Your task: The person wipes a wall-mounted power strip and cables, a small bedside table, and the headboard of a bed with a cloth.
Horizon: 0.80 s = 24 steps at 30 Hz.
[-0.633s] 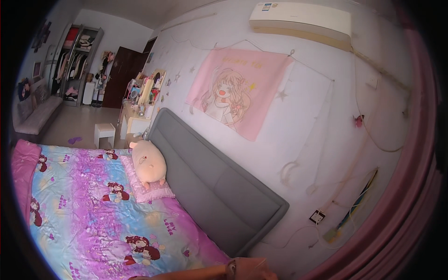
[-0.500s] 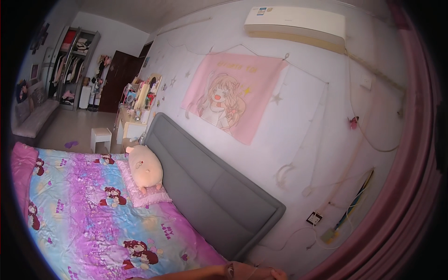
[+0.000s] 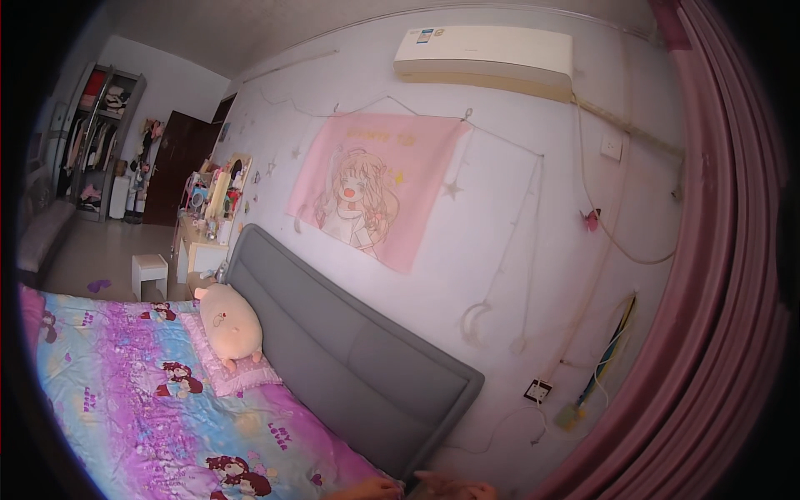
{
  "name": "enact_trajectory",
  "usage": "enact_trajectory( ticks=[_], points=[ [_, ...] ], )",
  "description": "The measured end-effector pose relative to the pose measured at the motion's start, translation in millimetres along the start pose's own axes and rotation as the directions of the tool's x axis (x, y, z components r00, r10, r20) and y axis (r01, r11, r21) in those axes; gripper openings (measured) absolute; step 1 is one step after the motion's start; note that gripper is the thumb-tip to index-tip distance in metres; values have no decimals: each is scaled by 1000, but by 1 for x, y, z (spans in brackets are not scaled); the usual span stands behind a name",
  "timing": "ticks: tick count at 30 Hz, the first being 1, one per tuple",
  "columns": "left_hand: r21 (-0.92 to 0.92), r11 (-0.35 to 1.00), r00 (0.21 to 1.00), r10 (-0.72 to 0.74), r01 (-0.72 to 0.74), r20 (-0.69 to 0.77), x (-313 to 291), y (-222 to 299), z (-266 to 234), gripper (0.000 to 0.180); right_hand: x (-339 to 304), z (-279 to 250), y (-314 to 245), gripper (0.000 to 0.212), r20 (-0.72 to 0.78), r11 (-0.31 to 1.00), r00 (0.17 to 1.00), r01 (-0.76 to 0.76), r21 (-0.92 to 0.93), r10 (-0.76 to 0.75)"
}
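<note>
Right, both hands barely peek in at the lower edge: left hand lying on the near corner of the patterned bedspread, right hand just beside it, at the foot of the grey headboard. Only knuckles and a bit of wrist show, so I cannot tell whether the fingers are spread, curled or gripping anything.

The bedspread runs away from the left hand, up and to the left, and its corner sits right under the fingers. A cream plush pillow rests on a pink pillow well beyond both hands, against the headboard. The pink curtain hangs off to the right of the right hand, with a wall socket above it.

My read: the work is at that corner where cloth meets headboard. It would go best with both hands low and close together, the cloth kept flat against the mattress edge and eased, not yanked, so the pillows further up stay put.

Against half a second ago, the view has swung: headboard and plush pillow sit further left and lower, and two hands now show where one forearm lay along the bottom edge
</note>
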<state>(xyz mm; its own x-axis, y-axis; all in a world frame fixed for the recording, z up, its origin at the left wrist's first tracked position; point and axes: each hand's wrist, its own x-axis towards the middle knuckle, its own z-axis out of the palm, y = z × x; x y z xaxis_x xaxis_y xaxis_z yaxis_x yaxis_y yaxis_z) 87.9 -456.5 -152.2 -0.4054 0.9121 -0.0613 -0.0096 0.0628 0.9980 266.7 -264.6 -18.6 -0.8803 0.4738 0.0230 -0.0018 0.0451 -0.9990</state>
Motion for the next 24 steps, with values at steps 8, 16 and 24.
enact_trajectory(
  ticks=[8,16,24],
  points=[
    [-246,969,990,11,24,141,-12,38,37,34,16,33,-18,15,129,1000,992,-15,26,12],
    [-260,966,986,47,-4,159,-10,41,50,35,27,55,-18,14,218,999,976,-37,35,28],
    [-263,964,994,51,-24,96,-17,23,64,35,12,29,-7,14,156,990,988,-25,138,3]
  ],
)
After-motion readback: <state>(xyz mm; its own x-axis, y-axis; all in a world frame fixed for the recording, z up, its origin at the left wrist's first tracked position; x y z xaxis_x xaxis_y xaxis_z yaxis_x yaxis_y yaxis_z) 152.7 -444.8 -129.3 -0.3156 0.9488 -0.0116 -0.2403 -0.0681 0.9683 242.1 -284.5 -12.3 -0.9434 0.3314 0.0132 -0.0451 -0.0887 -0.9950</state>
